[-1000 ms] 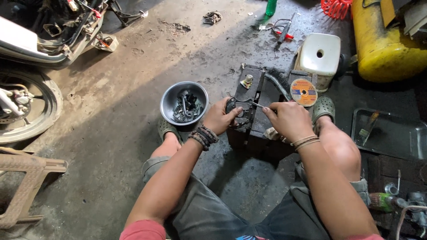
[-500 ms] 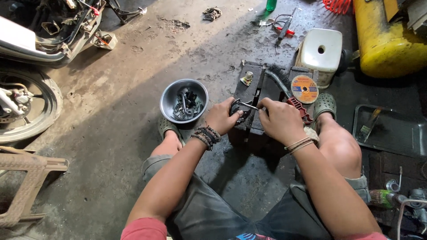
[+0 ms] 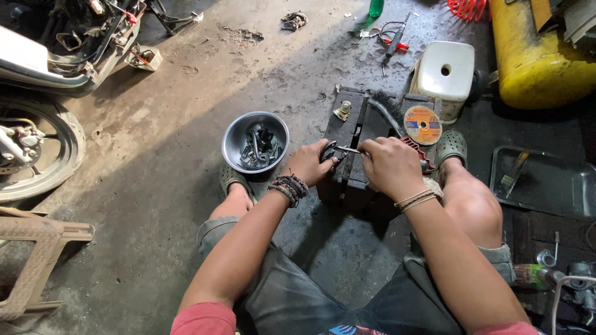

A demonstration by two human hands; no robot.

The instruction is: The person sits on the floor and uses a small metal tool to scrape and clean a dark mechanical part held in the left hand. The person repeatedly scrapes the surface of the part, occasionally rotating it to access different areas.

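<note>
The person squats on a stained concrete floor [image 3: 186, 124] and works over a dark wooden block [image 3: 347, 133] that lies between the feet. The left hand [image 3: 310, 162] is closed around a small dark metal part [image 3: 331, 155] and presses it on the near edge of the block. The right hand [image 3: 388, 166] is also closed, holding a thin metal tool [image 3: 349, 149] whose tip points toward 9 o'clock and meets the part; what kind of tool it is I cannot tell. At 9 o'clock from the left hand, just beside it, stands a round steel bowl [image 3: 234, 133] with dark metal pieces inside. At 1 o'clock from the right hand, a round cutting disc [image 3: 422, 124] lies on the far end of the block, and farther at 1 o'clock stands a white plastic stool [image 3: 444, 71]. A yellow tank [image 3: 534, 62] is at 2 o'clock, a dark metal tray [image 3: 546, 186] at 3 o'clock, and a motorcycle wheel [image 3: 37, 155] far at 9 o'clock.
</note>
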